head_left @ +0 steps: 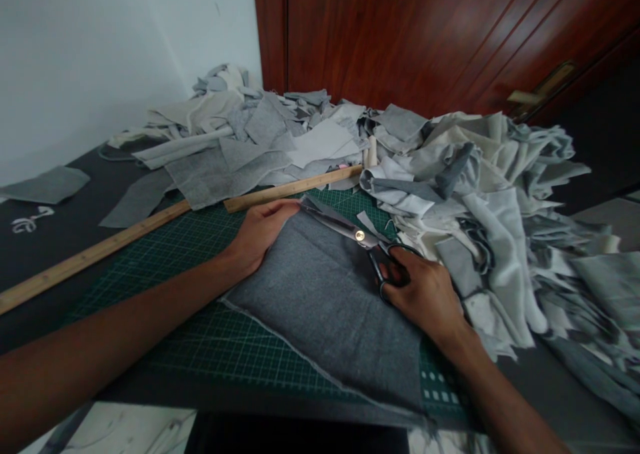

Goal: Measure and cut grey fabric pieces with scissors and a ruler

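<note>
- White wall [90, 54], upper L: plain, matte, shading to grey-blue twd the far L; faint vert. line in it, prob. a corner; one small dark mark nr the top.
- Wooden door [400, 34], upper ctr to R: reddish-brown, visible grain, slight sheen, long parallel grooves on its R part.
- Door frame [271, 34]: same reddish wood, btwn wall & door, w/ a dark vert. gap alongside.
- Lever handle [540, 94]: brass-coloured, on a long backplate, R side of door.
- Dark area [610, 114] beyond door, far R: nr-black, details unclear.
- Table [75, 231]: dark top, wide, nr the wall & door.
- Floor [130, 427], btm L: pale, glossy-looking, w/ grey marble-type veins; more at btm R.
- Light: dim, cool, soft; R side darker than L.
</note>
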Motion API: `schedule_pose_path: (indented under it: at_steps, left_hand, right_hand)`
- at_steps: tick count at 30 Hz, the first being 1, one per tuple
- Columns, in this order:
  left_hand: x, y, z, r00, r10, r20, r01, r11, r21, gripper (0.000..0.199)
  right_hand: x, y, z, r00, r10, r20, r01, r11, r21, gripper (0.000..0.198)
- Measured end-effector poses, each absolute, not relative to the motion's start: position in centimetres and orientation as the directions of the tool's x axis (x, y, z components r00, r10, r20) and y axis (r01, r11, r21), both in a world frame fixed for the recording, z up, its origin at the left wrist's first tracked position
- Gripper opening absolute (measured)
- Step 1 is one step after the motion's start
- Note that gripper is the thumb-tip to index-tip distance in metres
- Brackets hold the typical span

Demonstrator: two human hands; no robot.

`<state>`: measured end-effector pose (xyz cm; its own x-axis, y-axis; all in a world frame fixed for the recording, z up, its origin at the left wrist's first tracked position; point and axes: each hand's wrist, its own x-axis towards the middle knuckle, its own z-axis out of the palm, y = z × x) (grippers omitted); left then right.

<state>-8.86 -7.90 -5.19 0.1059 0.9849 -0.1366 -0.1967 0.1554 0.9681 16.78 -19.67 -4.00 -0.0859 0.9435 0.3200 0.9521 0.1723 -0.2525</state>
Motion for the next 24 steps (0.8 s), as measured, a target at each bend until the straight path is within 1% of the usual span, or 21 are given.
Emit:
schedule_pose_path:
  at_steps: [4, 8, 11, 20, 24]
  left_hand:
    - [-8.69, -8.17, -4.74, 0.122, 0.978, -0.17, -0.225, 0.194, 0.955, 0.009]
    - [-8.61, -8.37, -4.64, 0.126, 0.971, -0.203, -0.266, 0.231, 0.936, 0.014]
    - [-8.62, -8.44, -4.64, 0.137, 0.969, -0.208, -0.28, 0.239, 0.93, 0.016]
    - [-8.48, -8.44, -4.34, 0.126, 0.972, -0.199, -0.285, 0.227, 0.931, 0.013]
    - [-8.47, -8.39, -4.42, 0.099, 0.975, -0.201, -0.237, 0.219, 0.946, 0.014]
  right_hand:
    - [16.7, -19.54, -4.18, -0.089, 0.963, 0.256, 0.949, 0.16, -0.273, 0.011]
    - [16.91, -19.17, -4.54, -0.069, 0.975, 0.209, 0.95, 0.128, -0.284, 0.012]
    - [17.03, -19.06, -4.61, -0.051, 0.976, 0.214, 0.951, 0.113, -0.288, 0.012]
    - [16.88, -19.09, -4.36, -0.025, 0.975, 0.219, 0.961, 0.084, -0.265, 0.01]
    - [16.92, -19.07, -4.44, -0.03, 0.972, 0.234, 0.964, 0.091, -0.252, 0.01]
